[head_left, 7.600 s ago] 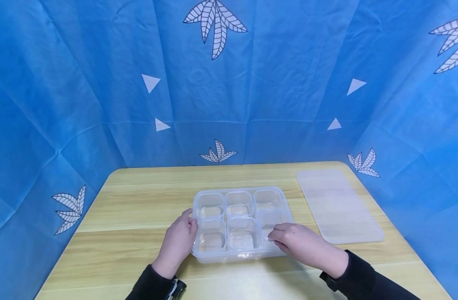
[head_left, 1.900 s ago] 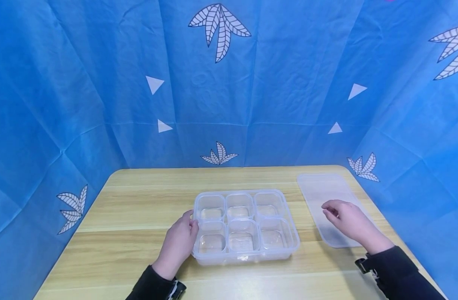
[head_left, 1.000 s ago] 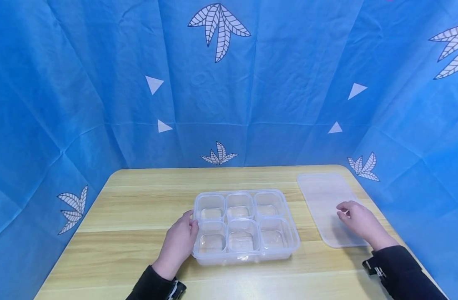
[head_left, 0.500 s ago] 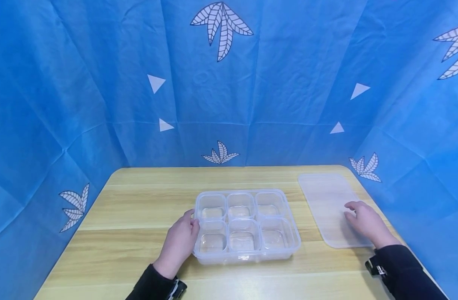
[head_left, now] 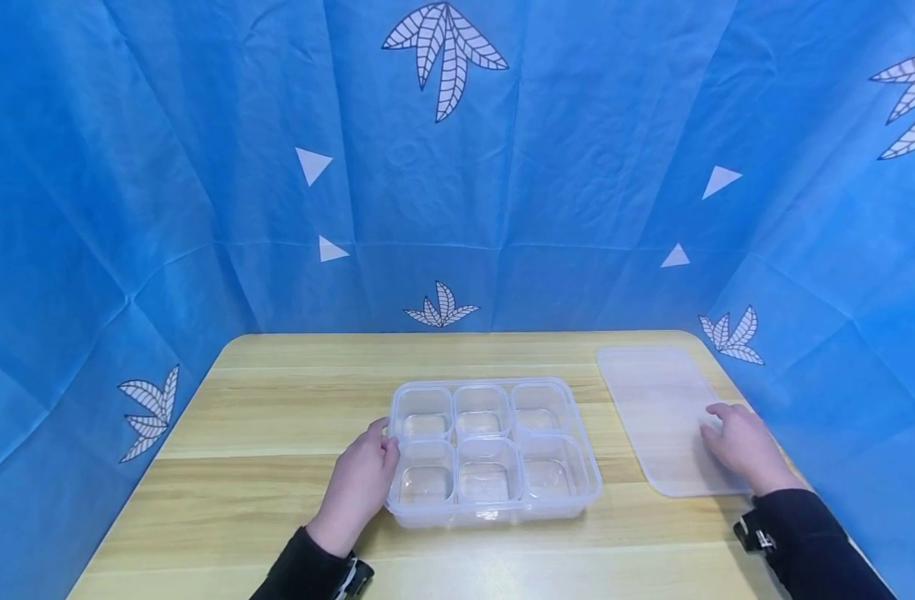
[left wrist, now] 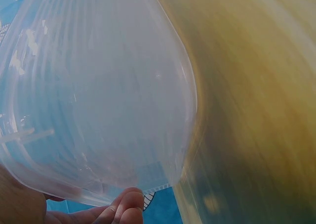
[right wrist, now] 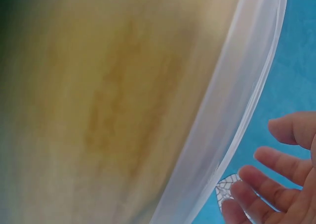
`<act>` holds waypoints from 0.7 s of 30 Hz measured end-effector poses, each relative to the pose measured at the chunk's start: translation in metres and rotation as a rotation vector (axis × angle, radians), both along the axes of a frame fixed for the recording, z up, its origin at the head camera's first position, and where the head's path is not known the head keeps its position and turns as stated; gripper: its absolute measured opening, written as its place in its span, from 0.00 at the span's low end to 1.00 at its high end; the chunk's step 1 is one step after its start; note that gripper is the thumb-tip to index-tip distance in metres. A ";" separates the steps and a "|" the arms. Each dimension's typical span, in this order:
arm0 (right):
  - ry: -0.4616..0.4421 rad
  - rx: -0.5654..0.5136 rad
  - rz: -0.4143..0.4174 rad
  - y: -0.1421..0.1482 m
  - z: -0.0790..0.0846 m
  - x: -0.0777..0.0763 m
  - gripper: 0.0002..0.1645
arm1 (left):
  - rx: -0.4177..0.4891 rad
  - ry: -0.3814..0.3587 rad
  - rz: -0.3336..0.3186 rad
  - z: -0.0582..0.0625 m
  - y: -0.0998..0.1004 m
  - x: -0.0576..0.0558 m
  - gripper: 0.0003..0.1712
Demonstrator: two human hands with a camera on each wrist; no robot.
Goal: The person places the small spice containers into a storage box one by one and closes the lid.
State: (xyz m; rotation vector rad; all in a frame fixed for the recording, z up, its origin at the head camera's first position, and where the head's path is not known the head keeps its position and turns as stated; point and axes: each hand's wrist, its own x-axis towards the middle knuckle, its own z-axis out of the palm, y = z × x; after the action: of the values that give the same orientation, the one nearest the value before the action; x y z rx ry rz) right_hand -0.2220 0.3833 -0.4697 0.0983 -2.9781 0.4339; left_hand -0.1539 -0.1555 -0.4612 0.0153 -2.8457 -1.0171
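A clear plastic storage box point(head_left: 495, 507) stands mid-table, fitted with several small square bins point(head_left: 487, 479) in two rows. My left hand point(head_left: 358, 483) holds its left end, thumb by the rim. Seen from the left wrist, the box's wall point(left wrist: 113, 76) fills much of the view and fingertips point(left wrist: 131, 199) curl at its lower edge. Right of the box lies a flat translucent lid point(head_left: 648, 408). Over the lid's right edge is my right hand point(head_left: 746, 446), holding nothing. The right wrist view shows its fingers extended and apart beside the lid's edge point(right wrist: 237, 86).
The wood-grain table point(head_left: 277, 400) has rounded far corners. A blue curtain point(head_left: 457, 183) with white leaf prints encloses the back and both sides. Dark sleeves point(head_left: 810, 533) with wrist straps cover both forearms.
My right hand has let go of the front-right bin, which now sits in the box, and moved right over the lid, its fingers opening. The left hand stays at the box.
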 end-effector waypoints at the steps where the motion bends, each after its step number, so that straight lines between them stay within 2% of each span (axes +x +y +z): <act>1: -0.009 0.000 -0.008 0.001 0.000 0.000 0.25 | -0.001 0.002 -0.001 0.000 0.000 0.000 0.25; 9: -0.132 0.019 -0.072 0.009 0.007 0.000 0.32 | -0.010 0.018 0.001 -0.001 0.000 0.000 0.25; 13: -0.227 0.030 -0.096 0.013 0.013 0.001 0.36 | -0.024 0.031 0.000 -0.001 0.000 0.000 0.24; 21: -0.358 0.084 -0.089 0.022 0.013 0.000 0.40 | -0.026 0.038 -0.003 -0.001 0.000 0.000 0.24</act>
State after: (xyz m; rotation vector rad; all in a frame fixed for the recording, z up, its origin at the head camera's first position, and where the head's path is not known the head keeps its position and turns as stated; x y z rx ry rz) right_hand -0.2224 0.4056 -0.4567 -0.1169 -3.3352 0.3469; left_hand -0.1534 -0.1550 -0.4623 -0.0109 -2.8248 -0.9702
